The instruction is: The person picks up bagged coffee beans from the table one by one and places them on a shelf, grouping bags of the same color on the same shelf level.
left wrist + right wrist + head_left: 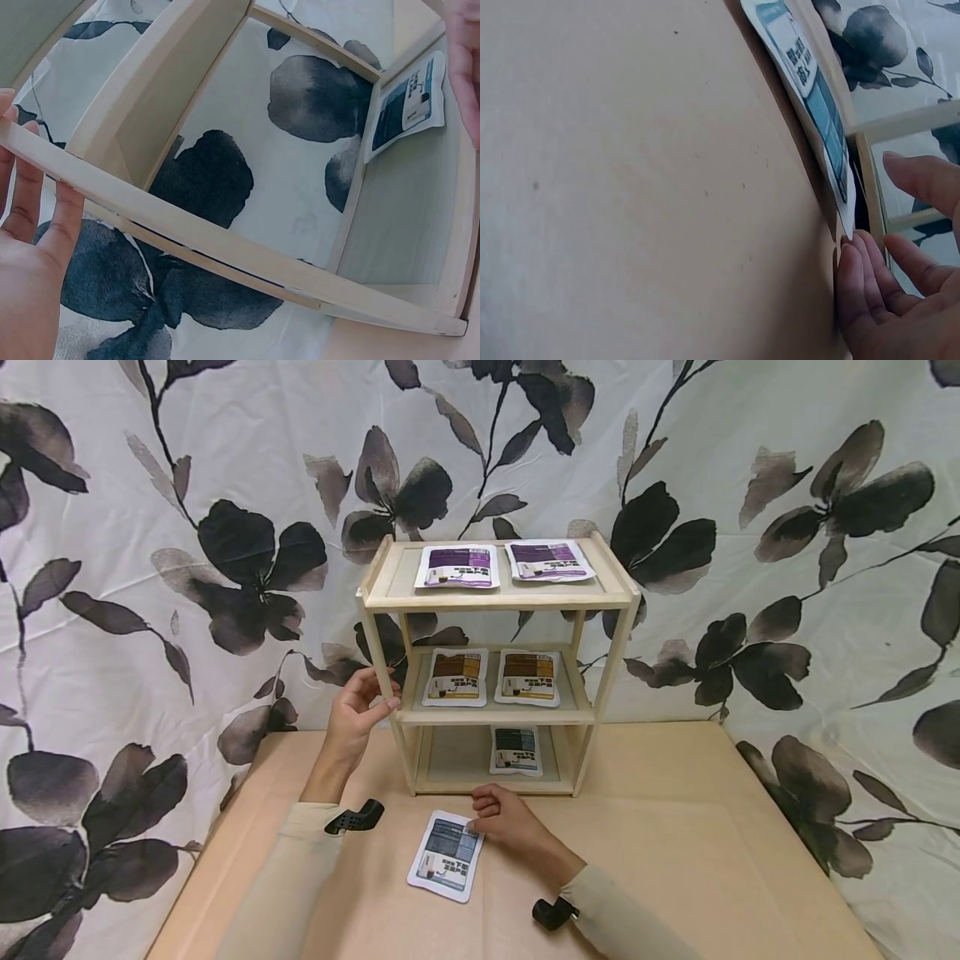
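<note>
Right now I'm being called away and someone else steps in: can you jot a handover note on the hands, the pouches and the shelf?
Left hand: holds the shelf's left front post, steadying it.
Right hand: fingers curled at the corner of the blue pouch flat on the table, not lifted.
Done: two purple pouches top, two brown pouches middle, one blue at bottom right.
Left: likely the table pouch goes to the free bottom-left spot.

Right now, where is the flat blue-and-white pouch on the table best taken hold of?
Probably at the top right corner of the flat blue-and-white pouch, from the right: it lies flat on the tan table, and the right hand already has its fingers at that edge.
</note>
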Tool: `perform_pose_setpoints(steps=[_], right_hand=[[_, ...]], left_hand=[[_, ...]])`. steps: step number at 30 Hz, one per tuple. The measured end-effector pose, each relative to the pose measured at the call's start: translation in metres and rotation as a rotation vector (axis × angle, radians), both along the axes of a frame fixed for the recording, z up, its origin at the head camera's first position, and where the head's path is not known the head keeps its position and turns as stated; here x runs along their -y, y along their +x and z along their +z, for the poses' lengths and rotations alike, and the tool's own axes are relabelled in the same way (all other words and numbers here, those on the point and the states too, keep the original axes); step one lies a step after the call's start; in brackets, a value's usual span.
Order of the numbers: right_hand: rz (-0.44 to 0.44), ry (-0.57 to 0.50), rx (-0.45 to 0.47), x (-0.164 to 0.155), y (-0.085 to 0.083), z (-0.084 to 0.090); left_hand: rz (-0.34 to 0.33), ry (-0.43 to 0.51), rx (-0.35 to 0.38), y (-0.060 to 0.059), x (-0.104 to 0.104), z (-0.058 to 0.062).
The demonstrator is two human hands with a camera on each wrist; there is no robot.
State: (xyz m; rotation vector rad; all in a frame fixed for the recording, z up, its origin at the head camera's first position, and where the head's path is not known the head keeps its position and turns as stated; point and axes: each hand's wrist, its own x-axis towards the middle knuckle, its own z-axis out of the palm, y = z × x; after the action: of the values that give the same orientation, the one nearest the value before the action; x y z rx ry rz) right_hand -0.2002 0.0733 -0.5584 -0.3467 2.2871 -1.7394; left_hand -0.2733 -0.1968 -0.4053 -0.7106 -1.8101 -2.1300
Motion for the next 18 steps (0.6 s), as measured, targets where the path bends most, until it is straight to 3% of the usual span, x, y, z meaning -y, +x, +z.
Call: perform_pose_setpoints(steps=[5,10,18], right_hand=[[0.034,0.089,-0.06,0.007,0.002,0.001],[0.079,0.253,-0.163,0.011,0.006,0.0],[0.108,0.252,-0.187,0.014,0.009,0.0]], left_hand=[[-0.003,0.002,0.009,-0.001,0.0,-0.001],[-0.009,-0.008,0.005,0.0,0.0,-0.001],[0.004,-0.004,0.002,0.001,-0.001,-0.001]])
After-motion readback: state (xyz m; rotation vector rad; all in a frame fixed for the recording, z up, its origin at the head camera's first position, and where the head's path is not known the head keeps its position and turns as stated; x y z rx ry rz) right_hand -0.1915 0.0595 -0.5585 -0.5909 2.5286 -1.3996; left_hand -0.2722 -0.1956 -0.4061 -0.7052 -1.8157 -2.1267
